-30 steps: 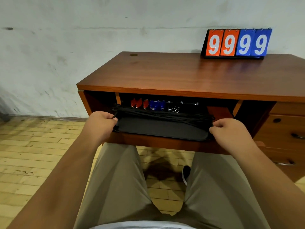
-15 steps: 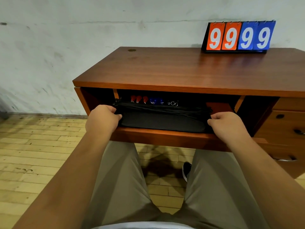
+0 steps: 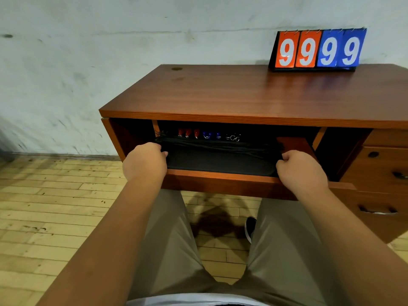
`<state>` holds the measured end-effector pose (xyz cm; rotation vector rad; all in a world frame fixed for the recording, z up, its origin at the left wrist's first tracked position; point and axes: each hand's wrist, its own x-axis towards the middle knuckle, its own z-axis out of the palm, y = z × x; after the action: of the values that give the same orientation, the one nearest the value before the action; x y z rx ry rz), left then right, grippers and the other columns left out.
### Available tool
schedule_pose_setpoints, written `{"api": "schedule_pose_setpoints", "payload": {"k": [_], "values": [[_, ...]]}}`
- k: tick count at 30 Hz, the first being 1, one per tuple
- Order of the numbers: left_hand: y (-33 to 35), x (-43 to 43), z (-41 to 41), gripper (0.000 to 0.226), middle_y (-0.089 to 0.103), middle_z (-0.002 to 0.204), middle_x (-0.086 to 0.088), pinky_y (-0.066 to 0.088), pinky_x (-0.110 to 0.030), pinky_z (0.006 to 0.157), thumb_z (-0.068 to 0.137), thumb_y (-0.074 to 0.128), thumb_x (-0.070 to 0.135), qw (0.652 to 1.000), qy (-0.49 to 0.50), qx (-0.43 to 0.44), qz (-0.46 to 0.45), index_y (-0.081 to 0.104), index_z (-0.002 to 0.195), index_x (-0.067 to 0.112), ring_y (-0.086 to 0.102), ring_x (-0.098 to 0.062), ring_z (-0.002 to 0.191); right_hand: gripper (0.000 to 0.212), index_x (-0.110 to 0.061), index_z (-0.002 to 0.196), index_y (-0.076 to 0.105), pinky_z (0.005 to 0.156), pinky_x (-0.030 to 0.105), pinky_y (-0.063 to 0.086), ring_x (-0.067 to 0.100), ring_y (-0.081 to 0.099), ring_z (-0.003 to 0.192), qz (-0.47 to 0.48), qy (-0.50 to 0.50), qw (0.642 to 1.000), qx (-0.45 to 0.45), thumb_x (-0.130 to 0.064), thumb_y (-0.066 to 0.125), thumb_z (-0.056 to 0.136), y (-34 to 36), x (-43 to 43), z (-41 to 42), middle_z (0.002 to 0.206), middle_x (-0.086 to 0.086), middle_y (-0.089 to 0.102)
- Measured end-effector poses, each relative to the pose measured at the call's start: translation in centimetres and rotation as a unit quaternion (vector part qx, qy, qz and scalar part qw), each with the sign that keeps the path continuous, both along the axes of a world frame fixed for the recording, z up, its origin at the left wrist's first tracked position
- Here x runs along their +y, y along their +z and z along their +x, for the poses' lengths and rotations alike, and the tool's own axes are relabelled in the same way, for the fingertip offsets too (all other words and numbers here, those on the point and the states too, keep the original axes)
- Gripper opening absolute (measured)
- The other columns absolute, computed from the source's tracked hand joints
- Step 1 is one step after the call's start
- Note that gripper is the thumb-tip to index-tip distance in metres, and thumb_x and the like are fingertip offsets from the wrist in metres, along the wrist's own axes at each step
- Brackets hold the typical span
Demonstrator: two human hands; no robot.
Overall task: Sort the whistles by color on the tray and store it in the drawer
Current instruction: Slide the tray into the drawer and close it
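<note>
Sliding tray (image 3: pixel 220 165) deeper into drawer (image 3: pixel 220 184), both hands gripping

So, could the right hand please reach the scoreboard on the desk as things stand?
Probably yes: the scoreboard stands in the open at the desktop's far right, nothing before it. But the right hand grips the tray and must let go first.

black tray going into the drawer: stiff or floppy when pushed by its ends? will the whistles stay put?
Probably stiff enough: the tray looks flat between the left hand and right hand, with no visible sag. The whistles are small and look loose, so a jerk might slide them. Their cords may snag.
</note>
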<state>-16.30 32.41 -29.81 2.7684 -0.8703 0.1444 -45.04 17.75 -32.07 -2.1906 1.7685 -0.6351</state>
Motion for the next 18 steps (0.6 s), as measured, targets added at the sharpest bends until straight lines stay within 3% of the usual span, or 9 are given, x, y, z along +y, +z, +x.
{"api": "schedule_pose_setpoints", "payload": {"k": [2, 4, 8, 15, 18], "values": [[-0.1, 0.0, 0.2, 0.039, 0.065, 0.101, -0.006, 0.050, -0.040, 0.072, 0.114, 0.046, 0.045, 0.999, -0.015, -0.021, 0.021, 0.066, 0.142, 0.026, 0.068, -0.030, 0.096, 0.039, -0.016, 0.146, 0.066, 0.077, 0.035, 0.047, 0.030, 0.068, 0.108, -0.022, -0.006, 1.000, 0.016, -0.025, 0.053, 0.110, -0.2, 0.2, 0.1, 0.128, 0.009, 0.072], [-0.1, 0.1, 0.3, 0.044, 0.072, 0.121, -0.008, 0.055, -0.043, 0.078, 0.116, 0.039, 0.046, 0.997, -0.036, -0.041, 0.047, 0.057, 0.152, 0.029, 0.071, -0.032, 0.110, 0.036, -0.013, 0.140, 0.069, 0.075, 0.035, 0.047, 0.030, 0.067, 0.102, -0.034, -0.013, 0.999, 0.018, -0.024, 0.053, 0.109, -0.3, 0.2, 0.1, 0.123, 0.010, 0.071], [0.3, 0.0, 0.3, 0.052, 0.060, 0.155, -0.009, 0.061, -0.048, 0.093, 0.117, 0.036, 0.040, 0.988, -0.080, -0.052, 0.122, 0.030, 0.169, 0.036, 0.065, -0.033, 0.130, 0.029, -0.009, 0.126, 0.073, 0.072, 0.036, 0.048, 0.029, 0.063, 0.089, -0.027, -0.025, 0.999, 0.008, -0.020, 0.053, 0.107, -0.5, -0.2, 0.0, 0.111, 0.011, 0.067], [1.0, -0.1, 0.6, 0.065, 0.051, 0.165, -0.009, 0.060, -0.050, 0.093, 0.110, 0.020, 0.069, 0.983, -0.103, -0.024, 0.148, 0.022, 0.170, 0.044, 0.060, -0.036, 0.138, 0.027, -0.002, 0.126, 0.070, 0.078, 0.039, 0.050, 0.028, 0.055, 0.089, -0.014, -0.041, 0.999, 0.003, -0.014, 0.056, 0.106, 0.0, -0.1, 0.1, 0.120, 0.016, 0.061], [1.2, 0.0, 0.6, 0.067, 0.051, 0.165, -0.009, 0.060, -0.048, 0.092, 0.108, 0.018, 0.072, 0.982, -0.119, -0.025, 0.146, 0.022, 0.170, 0.045, 0.061, -0.035, 0.138, 0.019, 0.000, 0.111, 0.071, 0.080, 0.044, 0.057, 0.035, 0.062, 0.088, 0.000, -0.042, 0.999, -0.007, -0.009, 0.056, 0.103, 0.3, -0.3, 0.0, 0.112, 0.020, 0.064]]}}
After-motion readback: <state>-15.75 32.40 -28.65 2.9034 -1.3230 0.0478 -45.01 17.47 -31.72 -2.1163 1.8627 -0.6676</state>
